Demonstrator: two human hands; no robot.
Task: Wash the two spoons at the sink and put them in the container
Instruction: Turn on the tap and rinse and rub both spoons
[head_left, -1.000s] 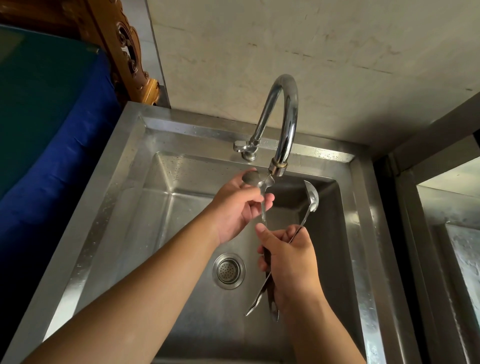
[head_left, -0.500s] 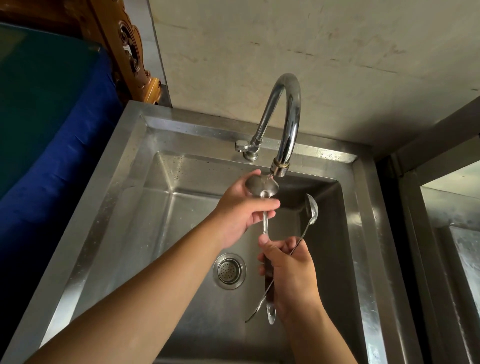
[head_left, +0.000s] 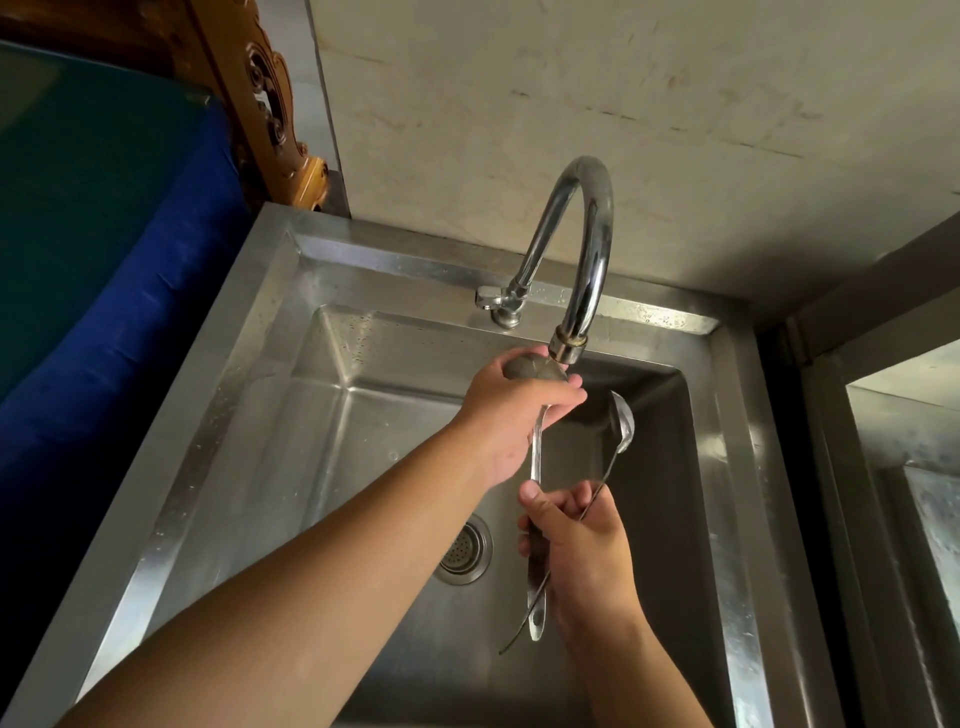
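Under faucet (head_left: 582, 249): left hand (head_left: 511, 415) rubs spoon (head_left: 536, 452) (right hand (head_left: 582, 545) grips both).

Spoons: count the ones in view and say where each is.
2. One spoon has its bowl under the faucet, rubbed by the left hand; the other spoon angles right. The right hand grips both handles.

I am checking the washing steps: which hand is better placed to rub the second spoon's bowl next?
Probably the left hand: it already rubs one spoon's bowl beside the second spoon, while the right hand grips both handles.
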